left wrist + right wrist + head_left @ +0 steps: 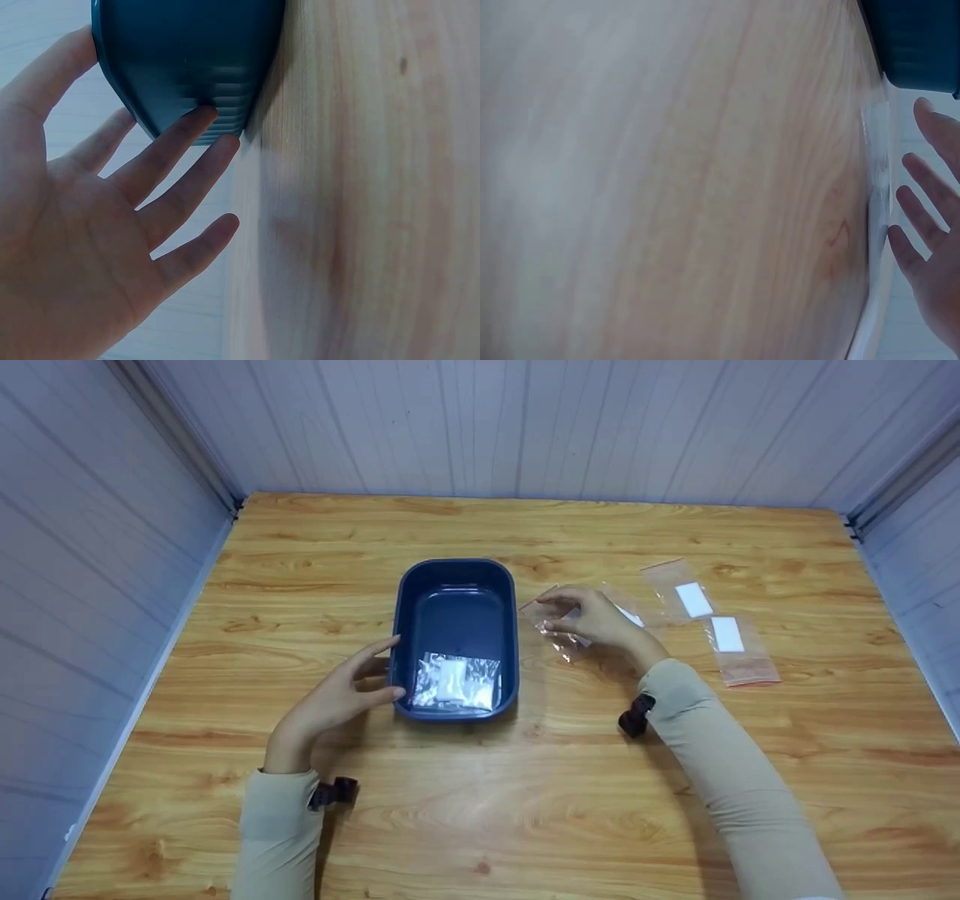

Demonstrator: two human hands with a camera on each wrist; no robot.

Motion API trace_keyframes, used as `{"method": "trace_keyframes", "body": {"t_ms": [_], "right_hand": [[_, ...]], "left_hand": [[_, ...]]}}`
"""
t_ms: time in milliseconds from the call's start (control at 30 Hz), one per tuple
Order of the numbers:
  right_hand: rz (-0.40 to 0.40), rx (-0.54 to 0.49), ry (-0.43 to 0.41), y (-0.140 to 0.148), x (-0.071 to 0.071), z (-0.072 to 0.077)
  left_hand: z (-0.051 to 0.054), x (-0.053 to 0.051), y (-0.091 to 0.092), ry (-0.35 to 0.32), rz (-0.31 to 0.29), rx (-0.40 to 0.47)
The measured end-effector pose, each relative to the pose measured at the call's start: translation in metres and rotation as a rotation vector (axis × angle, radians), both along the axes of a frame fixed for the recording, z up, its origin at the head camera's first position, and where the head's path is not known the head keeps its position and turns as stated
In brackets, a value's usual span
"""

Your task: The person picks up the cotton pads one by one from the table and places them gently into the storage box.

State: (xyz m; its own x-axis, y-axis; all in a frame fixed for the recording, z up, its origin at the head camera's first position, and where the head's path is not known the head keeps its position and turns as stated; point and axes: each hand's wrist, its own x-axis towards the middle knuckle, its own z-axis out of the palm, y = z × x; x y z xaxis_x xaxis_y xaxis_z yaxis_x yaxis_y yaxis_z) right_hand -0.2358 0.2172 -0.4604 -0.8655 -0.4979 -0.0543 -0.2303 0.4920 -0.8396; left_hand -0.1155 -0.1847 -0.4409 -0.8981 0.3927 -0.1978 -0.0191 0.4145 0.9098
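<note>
While our right hand (596, 619), fingers parted, empty, hovers over the clear, red-edged plastic bag (568, 643) beside the navy rectangular plastic tub (457, 619) our left hand (337, 690) touches, fingers extended, we may drag the adjacent clear bag (628, 616) if our grip catches both.

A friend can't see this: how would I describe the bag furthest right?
On the wooden table, look right past the dark blue tub. The rightmost clear bag holds a white rectangle; its red edge is at the near end, but the neighbouring bag has one at the far end.
</note>
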Motion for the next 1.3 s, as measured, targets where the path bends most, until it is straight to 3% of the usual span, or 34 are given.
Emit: {"method": "trace_keyframes", "body": {"t_ms": [433, 633, 1300], "right_hand": [[0.077, 0.103, 0.091, 0.0033, -0.0075, -0.0029], [0.035, 0.208, 0.113, 0.0031, -0.0054, -0.0024], [-0.013, 0.275, 0.199, -0.0059, -0.0038, -0.0036]], "left_hand": [[-0.0008, -0.0007, -0.0008, 0.006, -0.003, 0.018], [-0.0014, -0.0012, -0.0004, 0.002, -0.009, 0.037], [-0.0015, -0.0005, -0.0006, 0.014, -0.008, 0.01]]}}
